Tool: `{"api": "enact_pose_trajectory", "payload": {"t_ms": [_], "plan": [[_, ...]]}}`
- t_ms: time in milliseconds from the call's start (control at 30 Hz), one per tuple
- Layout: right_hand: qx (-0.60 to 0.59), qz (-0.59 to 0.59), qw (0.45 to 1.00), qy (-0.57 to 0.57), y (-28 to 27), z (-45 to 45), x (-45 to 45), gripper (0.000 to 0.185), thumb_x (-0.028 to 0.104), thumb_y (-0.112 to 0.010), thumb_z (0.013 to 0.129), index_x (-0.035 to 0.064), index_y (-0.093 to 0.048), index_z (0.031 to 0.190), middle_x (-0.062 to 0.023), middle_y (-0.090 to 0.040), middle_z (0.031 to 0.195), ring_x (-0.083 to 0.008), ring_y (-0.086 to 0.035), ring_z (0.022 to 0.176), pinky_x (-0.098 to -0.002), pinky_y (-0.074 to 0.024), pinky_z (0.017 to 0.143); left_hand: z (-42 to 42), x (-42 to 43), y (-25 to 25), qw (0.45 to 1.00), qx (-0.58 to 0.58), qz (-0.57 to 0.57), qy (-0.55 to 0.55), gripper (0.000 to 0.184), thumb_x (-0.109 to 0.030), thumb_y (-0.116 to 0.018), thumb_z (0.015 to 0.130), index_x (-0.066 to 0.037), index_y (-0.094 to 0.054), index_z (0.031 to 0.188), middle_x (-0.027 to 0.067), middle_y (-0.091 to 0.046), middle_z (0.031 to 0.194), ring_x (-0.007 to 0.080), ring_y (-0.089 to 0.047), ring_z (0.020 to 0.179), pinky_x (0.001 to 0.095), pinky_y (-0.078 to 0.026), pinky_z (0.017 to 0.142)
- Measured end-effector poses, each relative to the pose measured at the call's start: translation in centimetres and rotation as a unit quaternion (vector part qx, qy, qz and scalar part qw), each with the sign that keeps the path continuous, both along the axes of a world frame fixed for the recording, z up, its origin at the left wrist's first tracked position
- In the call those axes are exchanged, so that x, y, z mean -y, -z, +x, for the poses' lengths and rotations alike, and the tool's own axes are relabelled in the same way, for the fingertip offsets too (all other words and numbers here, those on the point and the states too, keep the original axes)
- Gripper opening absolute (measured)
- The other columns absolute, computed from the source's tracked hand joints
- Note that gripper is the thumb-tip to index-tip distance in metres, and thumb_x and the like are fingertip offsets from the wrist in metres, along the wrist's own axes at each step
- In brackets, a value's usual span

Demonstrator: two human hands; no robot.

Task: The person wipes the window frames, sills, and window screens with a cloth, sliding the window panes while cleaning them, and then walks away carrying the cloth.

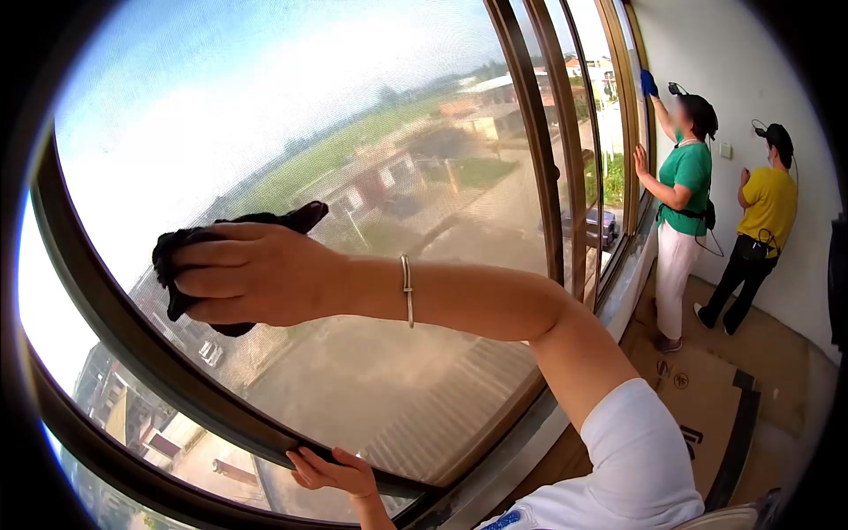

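Observation:
My right hand (256,276) is pressed against the mesh-covered window pane (424,203), its fingers bent over a bunched black cloth (305,216). The cloth sticks out above, below and beyond the fingertips. A thin metal bracelet (407,290) circles that wrist. Lower down, my left hand (336,473) grips the lower edge of the dark window frame (221,402), fingers and thumb against it. My right arm, in a white sleeve, reaches across the pane from the right.
At the right, a person in a green top (687,177) touches another window with a blue-gloved hand. Beside them, a person in a yellow top (770,203) stands near the wall (733,79). Cardboard (698,389) lies on the floor below the sill (521,442).

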State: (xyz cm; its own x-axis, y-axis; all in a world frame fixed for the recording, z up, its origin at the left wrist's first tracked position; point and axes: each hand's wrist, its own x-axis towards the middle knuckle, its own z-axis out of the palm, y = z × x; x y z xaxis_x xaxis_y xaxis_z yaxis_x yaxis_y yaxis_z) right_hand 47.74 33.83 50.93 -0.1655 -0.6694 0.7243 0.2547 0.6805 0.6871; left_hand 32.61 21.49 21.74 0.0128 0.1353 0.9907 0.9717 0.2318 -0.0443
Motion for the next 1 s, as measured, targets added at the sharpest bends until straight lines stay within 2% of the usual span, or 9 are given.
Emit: {"api": "enact_pose_trajectory", "payload": {"t_ms": [200,267,333,367,500,600,667,867,1000], "plan": [[-0.075,0.04,0.985,0.149,-6.8,8.4,-4.6,0.035,0.009,-0.066,0.076,0.0223,-0.062,0.108,0.006,-0.058,0.111,-0.0167,-0.052,0.115,-0.0328,-0.0451,0.1,0.4,0.3,-0.5,1.0,-0.002,-0.007,-0.007,0.05,-0.022,-0.037,0.099,0.01,-0.031,0.137,0.0236,-0.028,0.145,0.0338,-0.024,0.134,0.0501,-0.015,0.109],[-0.116,-0.004,0.967,0.225,-9.5,16.0,-8.3,0.055,-0.008,-0.065,0.069,0.0189,-0.06,0.117,-0.0014,-0.057,0.118,-0.0214,-0.051,0.116,-0.036,-0.0448,0.101,0.6,-0.3,-0.6,1.0,0.004,-0.007,-0.004,0.05,-0.021,-0.037,0.099,0.01,-0.031,0.138,0.0238,-0.028,0.145,0.0341,-0.024,0.134,0.0497,-0.014,0.109],[-0.213,-0.023,0.929,0.302,-10.1,23.8,-12.6,0.041,-0.001,-0.067,0.073,0.014,-0.062,0.11,-0.0041,-0.06,0.112,-0.0242,-0.054,0.111,-0.0369,-0.0463,0.096,0.7,-0.7,-0.5,1.0,0.012,0.014,0.019,0.049,-0.02,-0.037,0.099,0.01,-0.031,0.137,0.024,-0.028,0.145,0.0348,-0.024,0.133,0.0495,-0.015,0.109],[-0.268,-0.074,0.912,0.302,-8.9,26.2,-11.4,0.041,-0.015,-0.054,0.072,0.0017,-0.057,0.109,-0.0166,-0.056,0.113,-0.0348,-0.053,0.106,-0.0421,-0.0435,0.093,0.7,-0.6,-0.5,1.0,0.013,0.014,0.016,0.049,-0.02,-0.037,0.099,0.01,-0.031,0.137,0.024,-0.028,0.145,0.0348,-0.024,0.133,0.0495,-0.015,0.109],[-0.382,-0.196,0.868,0.249,-10.1,32.0,-18.5,0.039,0.003,-0.059,0.08,0.0109,-0.061,0.118,-0.013,-0.061,0.113,-0.03,-0.058,0.106,-0.0387,-0.0469,0.091,1.7,-2.3,-1.7,1.0,0.01,0.014,-0.002,0.048,-0.02,-0.038,0.098,0.01,-0.033,0.136,0.0254,-0.03,0.143,0.0368,-0.029,0.13,0.0517,-0.021,0.106],[-0.352,-0.275,0.886,0.121,-13.9,27.1,-18.8,0.033,0.007,-0.058,0.081,0.0137,-0.063,0.112,-0.0136,-0.064,0.105,-0.0331,-0.059,0.099,-0.0376,-0.0472,0.086,1.8,-4.2,-2.3,1.0,0.01,0.007,-0.013,0.047,-0.02,-0.039,0.098,0.01,-0.034,0.135,0.0264,-0.031,0.142,0.0379,-0.032,0.127,0.0537,-0.024,0.105],[-0.301,-0.093,0.943,0.105,-16.3,20.1,-15.1,0.03,-0.002,-0.057,0.08,0.0026,-0.059,0.11,-0.0184,-0.06,0.105,-0.0359,-0.054,0.105,-0.0425,-0.0437,0.093,1.8,-4.4,-2.6,1.0,0.009,0.016,-0.017,0.047,-0.02,-0.039,0.098,0.01,-0.034,0.135,0.0261,-0.031,0.142,0.0376,-0.032,0.127,0.0534,-0.023,0.105],[0.025,-0.066,0.997,0.023,-17.2,0.4,-3.7,0.031,0.006,-0.061,0.078,0.0169,-0.066,0.106,-0.002,-0.063,0.104,-0.0198,-0.056,0.108,-0.0346,-0.0465,0.096,1.5,-4.2,-3.2,0.998,0.015,0.0,-0.054,0.048,-0.022,-0.037,0.099,0.01,-0.036,0.135,0.0255,-0.034,0.142,0.0362,-0.032,0.129,0.0525,-0.022,0.106],[-0.041,0.068,0.997,0.016,-18.0,-4.0,-3.8,0.021,0.013,-0.06,0.083,0.0227,-0.069,0.099,0.009,-0.064,0.103,-0.0116,-0.056,0.109,-0.0308,-0.0427,0.1,0.9,-4.0,-3.3,0.997,0.01,-0.01,-0.075,0.048,-0.021,-0.037,0.098,0.01,-0.036,0.135,0.0248,-0.034,0.143,0.0351,-0.031,0.131,0.0498,-0.018,0.108]]}}
